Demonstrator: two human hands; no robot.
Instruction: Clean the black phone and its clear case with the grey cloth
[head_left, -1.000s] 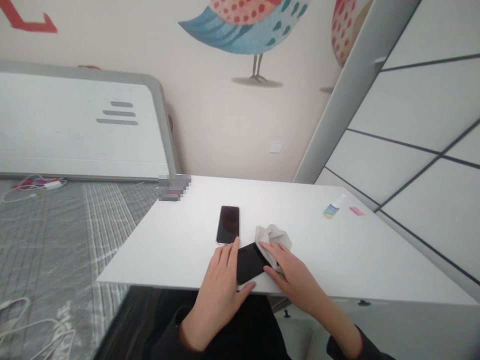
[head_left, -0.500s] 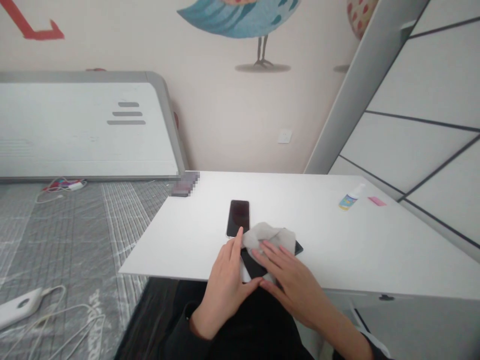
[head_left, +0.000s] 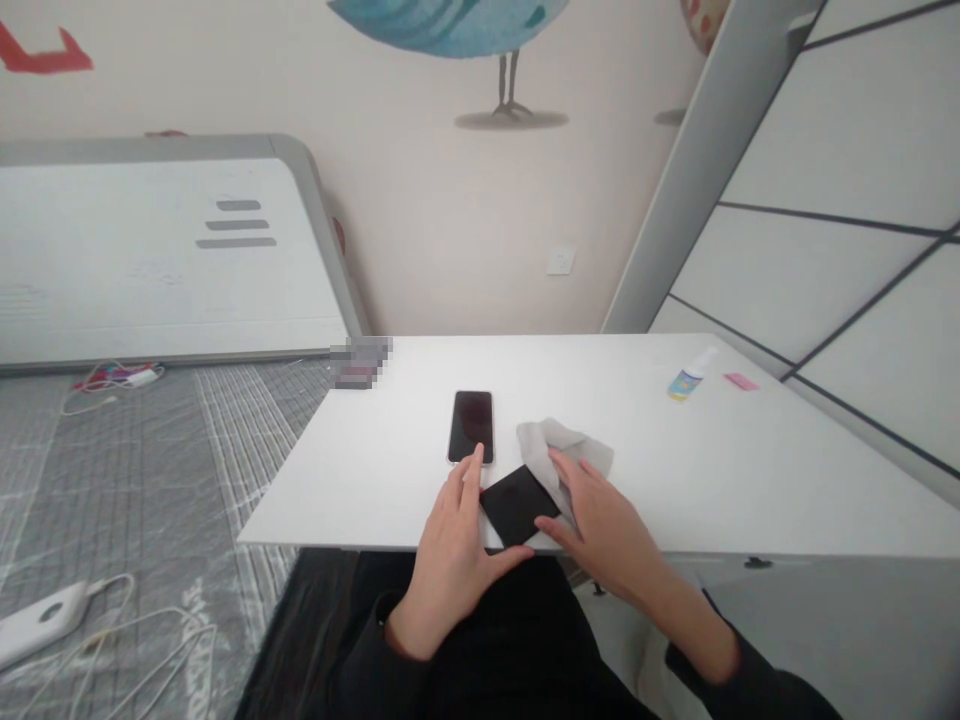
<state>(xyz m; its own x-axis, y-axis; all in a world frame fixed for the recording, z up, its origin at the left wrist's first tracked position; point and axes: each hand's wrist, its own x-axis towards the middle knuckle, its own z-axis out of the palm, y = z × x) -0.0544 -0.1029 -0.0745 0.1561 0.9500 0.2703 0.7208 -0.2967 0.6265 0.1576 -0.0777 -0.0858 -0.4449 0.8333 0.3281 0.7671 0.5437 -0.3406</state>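
Note:
A flat black panel [head_left: 517,505] lies slanted at the near edge of the white table [head_left: 360,480]; its right part is covered and its exact kind cannot be made out. My left hand [head_left: 457,540] is open at its left corner, index finger stretched along one side and thumb along the near side. My right hand [head_left: 604,525] has its fingers on a crumpled light grey cloth [head_left: 544,440], gripping it over the panel's right side, with the thumb at the panel's lower right edge. Just beyond my left fingertips a smartphone [head_left: 472,425] lies with its dark screen up.
A small spray bottle [head_left: 690,376] lies beside a pink slip [head_left: 741,381] at the table's right. A pixelated object [head_left: 360,362] occupies the far left corner. White cables and a white power strip [head_left: 45,622] lie on the grey mat [head_left: 135,480] to the left.
My right hand and the cloth have shifted right, uncovering more of the black panel. The thumbs have come apart. My left hand stays nearly in place. The whole view has shifted slightly.

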